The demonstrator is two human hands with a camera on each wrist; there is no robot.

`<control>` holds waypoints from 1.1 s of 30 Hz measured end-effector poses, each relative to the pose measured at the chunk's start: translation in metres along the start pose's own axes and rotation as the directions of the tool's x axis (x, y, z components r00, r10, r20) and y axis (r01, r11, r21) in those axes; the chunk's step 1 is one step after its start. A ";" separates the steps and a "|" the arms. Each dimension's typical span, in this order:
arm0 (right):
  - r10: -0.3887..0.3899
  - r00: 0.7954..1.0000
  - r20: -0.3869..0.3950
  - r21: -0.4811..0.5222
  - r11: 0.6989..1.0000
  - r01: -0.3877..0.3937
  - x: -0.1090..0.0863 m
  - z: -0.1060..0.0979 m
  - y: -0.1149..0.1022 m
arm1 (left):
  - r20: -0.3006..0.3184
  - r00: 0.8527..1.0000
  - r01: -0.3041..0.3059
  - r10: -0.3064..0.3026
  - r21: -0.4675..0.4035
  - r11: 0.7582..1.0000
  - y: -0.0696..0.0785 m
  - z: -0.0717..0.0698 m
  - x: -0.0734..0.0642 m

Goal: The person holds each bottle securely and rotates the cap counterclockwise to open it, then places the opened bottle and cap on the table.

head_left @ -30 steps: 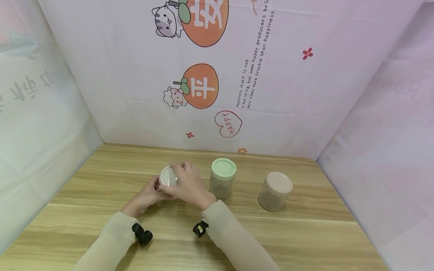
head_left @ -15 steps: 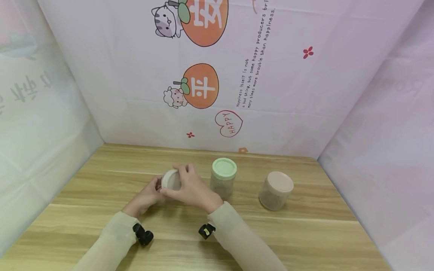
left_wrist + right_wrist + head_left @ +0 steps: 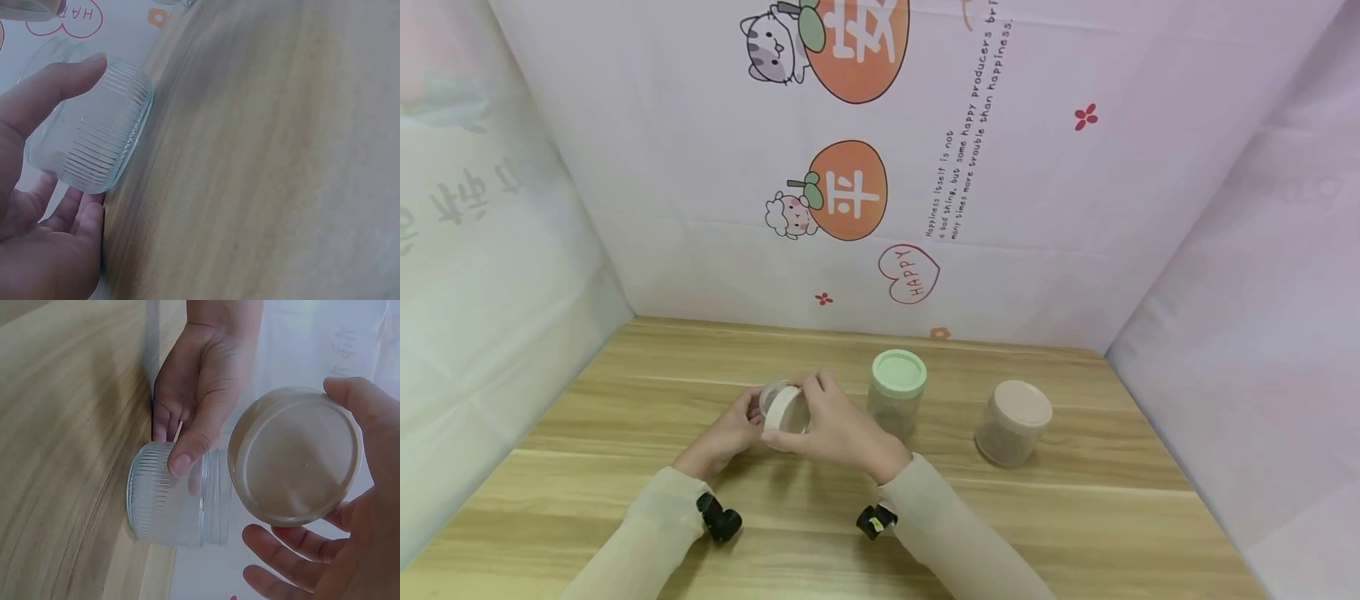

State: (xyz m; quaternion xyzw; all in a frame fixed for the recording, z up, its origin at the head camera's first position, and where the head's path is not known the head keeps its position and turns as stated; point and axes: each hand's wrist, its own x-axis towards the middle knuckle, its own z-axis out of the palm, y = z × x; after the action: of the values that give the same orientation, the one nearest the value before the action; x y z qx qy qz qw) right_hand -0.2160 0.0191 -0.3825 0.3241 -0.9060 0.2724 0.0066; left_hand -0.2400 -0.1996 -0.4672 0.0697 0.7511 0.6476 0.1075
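My left hand (image 3: 728,433) grips a clear glass jar (image 3: 178,519) with ribbed sides, thumb across its near side and fingers behind and under it. In the right wrist view the jar's threaded mouth is uncovered. My right hand (image 3: 842,429) holds a pale cream round lid (image 3: 297,456) by its edge, between thumb and fingers. The lid is tilted on its side just right of the jar's mouth, its flat face toward the right wrist camera. From the head view the lid and right fingers hide much of the jar.
A glass jar with a green lid (image 3: 898,372) stands just beyond my right hand. Farther right is a jar with a pale pink lid (image 3: 1022,404). The wooden table (image 3: 1097,533) is bounded by printed white cloth (image 3: 1015,292) at the back and sides.
The lid, at first on top of the jar, has come off in my right hand, tilting and moving right. My left hand stays in place on the jar.
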 end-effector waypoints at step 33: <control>-0.211 0.926 0.314 0.293 0.949 0.117 -0.032 0.035 0.035 | -0.008 1.000 0.010 -0.010 -0.020 1.000 0.004 0.005 -0.003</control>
State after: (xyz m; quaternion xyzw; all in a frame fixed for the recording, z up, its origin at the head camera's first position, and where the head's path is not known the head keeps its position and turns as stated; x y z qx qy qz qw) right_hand -0.2060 0.0427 -0.4358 0.4395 -0.8173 0.3307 -0.1716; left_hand -0.2355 -0.1948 -0.4634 0.0622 0.7456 0.6546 0.1085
